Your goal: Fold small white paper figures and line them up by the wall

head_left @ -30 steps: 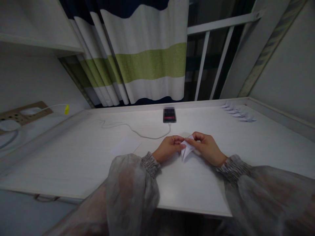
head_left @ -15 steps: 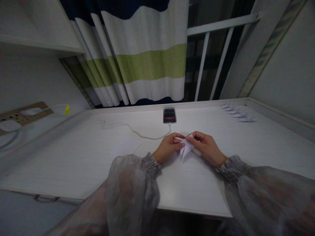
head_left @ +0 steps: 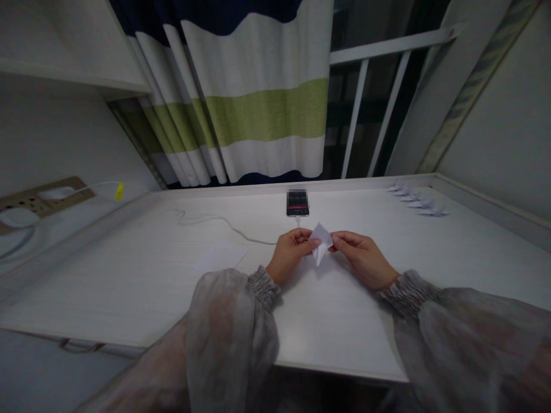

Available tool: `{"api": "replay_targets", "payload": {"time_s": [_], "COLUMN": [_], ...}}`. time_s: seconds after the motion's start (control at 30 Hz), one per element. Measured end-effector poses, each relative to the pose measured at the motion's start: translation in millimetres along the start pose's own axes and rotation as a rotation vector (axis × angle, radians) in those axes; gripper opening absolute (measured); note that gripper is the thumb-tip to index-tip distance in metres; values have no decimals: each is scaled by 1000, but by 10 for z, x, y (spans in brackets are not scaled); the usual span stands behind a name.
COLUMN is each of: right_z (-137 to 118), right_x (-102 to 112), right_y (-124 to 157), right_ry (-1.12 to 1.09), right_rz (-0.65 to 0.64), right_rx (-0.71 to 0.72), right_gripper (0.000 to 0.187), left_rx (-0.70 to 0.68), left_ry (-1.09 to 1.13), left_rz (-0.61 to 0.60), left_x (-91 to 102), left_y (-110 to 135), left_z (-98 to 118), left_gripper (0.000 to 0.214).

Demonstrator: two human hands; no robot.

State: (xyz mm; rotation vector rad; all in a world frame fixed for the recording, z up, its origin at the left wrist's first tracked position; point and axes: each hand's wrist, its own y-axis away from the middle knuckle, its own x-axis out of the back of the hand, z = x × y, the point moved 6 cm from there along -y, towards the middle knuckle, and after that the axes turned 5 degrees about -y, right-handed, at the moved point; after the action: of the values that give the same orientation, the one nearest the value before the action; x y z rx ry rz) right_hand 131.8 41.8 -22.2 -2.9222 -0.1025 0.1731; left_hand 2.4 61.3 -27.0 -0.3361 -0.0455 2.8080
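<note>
A small piece of folded white paper [head_left: 320, 236], roughly diamond-shaped with a point toward me, is held between both hands above the white desk. My left hand [head_left: 291, 252] pinches its left side, thumb in front and fingers behind. At its right corner, my right hand [head_left: 364, 257] grips the paper between thumb and index finger. A flat white sheet of paper [head_left: 220, 256] lies on the desk to the left of my left hand.
A phone [head_left: 298, 203] lies behind my hands, with a white cable [head_left: 241, 232] trailing left. Several folded paper pieces [head_left: 417, 201] stand in a row at the back right. A power strip [head_left: 47, 198] is at the left wall; a striped curtain [head_left: 267, 115] hangs behind.
The folded paper has turned and opened out into a diamond, its upper point now showing. My right fingers have shifted from its top to its right corner.
</note>
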Motion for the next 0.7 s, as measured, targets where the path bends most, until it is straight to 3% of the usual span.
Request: {"api": "replay_targets", "payload": {"time_s": [0.27,0.7], "right_z": [-14,-79], "right_x": [-32,-73], "right_y": [2,38], "right_ry": [-9,156], "right_rz": [-52,57], "right_rx": [13,6], "right_gripper": [17,29], "left_rx": [-2,15], "left_ry": [-49,-28], "left_rz": [-14,-20], "left_x": [3,-24], "left_y": [-3,-1], "left_z": [-9,-19], "left_gripper": [27,28]}}
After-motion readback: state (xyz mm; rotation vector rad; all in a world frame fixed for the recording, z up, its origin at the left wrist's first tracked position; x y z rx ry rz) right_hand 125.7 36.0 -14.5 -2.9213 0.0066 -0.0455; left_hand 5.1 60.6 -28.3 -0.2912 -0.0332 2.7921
